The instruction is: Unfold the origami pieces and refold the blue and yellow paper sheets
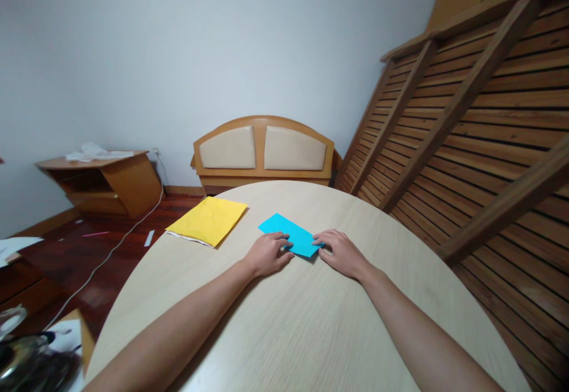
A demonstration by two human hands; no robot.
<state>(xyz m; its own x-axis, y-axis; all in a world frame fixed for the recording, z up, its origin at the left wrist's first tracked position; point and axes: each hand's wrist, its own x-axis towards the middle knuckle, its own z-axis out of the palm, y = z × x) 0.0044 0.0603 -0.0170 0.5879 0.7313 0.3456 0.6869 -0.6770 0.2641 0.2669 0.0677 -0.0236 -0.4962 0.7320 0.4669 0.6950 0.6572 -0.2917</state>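
Round table (311,321), pale wood grain. Blue paper (291,235) flat on it, near the far middle, folded to a slanted oblong. Left hand (267,254) at the paper's near left edge, fingers curled loosely, tips pressing down on the sheet; not clenched, nothing gripped. Right hand (340,254) at the near right corner, fingers stretched out flat, tips touching the paper's edge, likewise pressing rather than grasping. Both forearms laid along the tabletop. Yellow paper (207,220) to the left, apart from the blue, a white edge showing beneath. Beyond the table: headboard (263,153) against the wall, slatted frame (480,125) leaning at right, low cabinet (104,184) at left.
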